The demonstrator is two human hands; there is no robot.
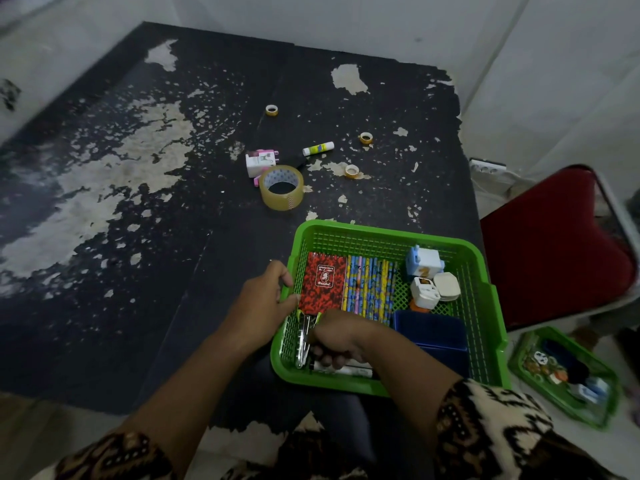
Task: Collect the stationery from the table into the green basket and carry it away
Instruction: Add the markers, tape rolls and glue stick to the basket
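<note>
— Where does the green basket (381, 231) sit?
— Right of centre in the lower frame, at the near edge of the dark, flaking surface (138, 271). A red notebook (323, 280), a pack of patterned pencils (370, 289) and a blue box (431, 332) lie inside it.
— And the grip on each side?
— The left hand (263, 303) pinches the basket's left rim. The right hand (337, 341) is down inside the basket's near left corner, its fingers curled, just beside a metal stapler (304, 341) and above a white tube (346, 370). I cannot tell whether its grip holds either one.
— What lies outside the basket?
— Up around the centre of the frame: a large clear tape roll (281, 187) touching a white and pink gadget (260, 161), a glue stick (318, 148) and three small tape rolls, well apart from the basket.
</note>
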